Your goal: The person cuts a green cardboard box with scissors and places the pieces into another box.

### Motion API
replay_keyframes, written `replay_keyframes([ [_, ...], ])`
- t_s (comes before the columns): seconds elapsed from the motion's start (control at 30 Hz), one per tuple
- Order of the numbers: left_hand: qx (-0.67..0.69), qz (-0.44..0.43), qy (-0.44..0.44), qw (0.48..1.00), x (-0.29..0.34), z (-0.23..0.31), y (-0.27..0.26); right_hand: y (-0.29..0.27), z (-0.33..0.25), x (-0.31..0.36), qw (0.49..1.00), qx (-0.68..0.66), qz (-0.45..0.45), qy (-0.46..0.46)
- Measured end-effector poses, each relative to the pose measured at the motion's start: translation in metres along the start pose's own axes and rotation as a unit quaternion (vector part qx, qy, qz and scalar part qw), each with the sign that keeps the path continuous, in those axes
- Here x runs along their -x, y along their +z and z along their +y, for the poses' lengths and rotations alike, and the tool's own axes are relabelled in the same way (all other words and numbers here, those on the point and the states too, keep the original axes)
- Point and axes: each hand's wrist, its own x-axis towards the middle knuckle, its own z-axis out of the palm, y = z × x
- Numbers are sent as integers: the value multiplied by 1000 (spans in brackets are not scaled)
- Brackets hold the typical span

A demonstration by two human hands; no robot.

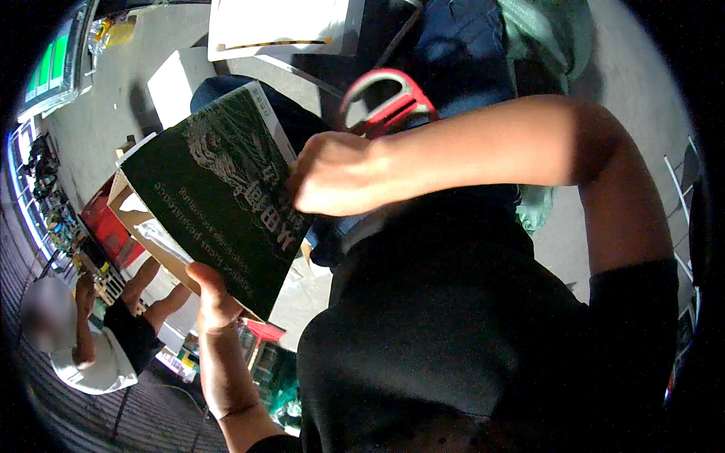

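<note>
A dark green cardboard box with pale printing is tilted in front of me. Its left side gapes, and something white in a clear wrapper shows inside. My left hand grips the box at its lower left edge, thumb on the rim. Against the right side of the box, my right hand is closed in a fist; what its fingers hold, if anything, is hidden. Just beyond my right wrist, partly behind the forearm, is a red and grey looped object, whose kind I cannot make out.
A white tray-like container stands at the top, with a white box left of it. Pale green sacking hangs at the upper right. A person in a white shirt sits at the far left, near a red box.
</note>
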Motion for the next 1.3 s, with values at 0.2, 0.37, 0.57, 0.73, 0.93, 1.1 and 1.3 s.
replay_keyframes([
  [0.2,61,-41,58,996,-1,-8,-29,-41,-10,-11,984,157,-3,-85],
  [0.37,150,-93,156,972,8,-20,-49,-65,13,-6,987,-50,-36,148],
  [0.57,50,110,91,988,22,-12,-46,-48,31,-14,971,-136,97,171],
  [0.73,-10,144,65,987,17,-9,-26,-50,28,-19,956,-171,68,228],
  [0.93,-44,179,111,977,9,2,-2,-50,31,-27,959,-151,107,215],
  [1.1,-68,175,112,976,9,10,1,-67,36,-21,965,-130,25,228],
  [1.3,-49,102,69,991,9,27,17,-35,73,-16,899,-311,250,180],
])
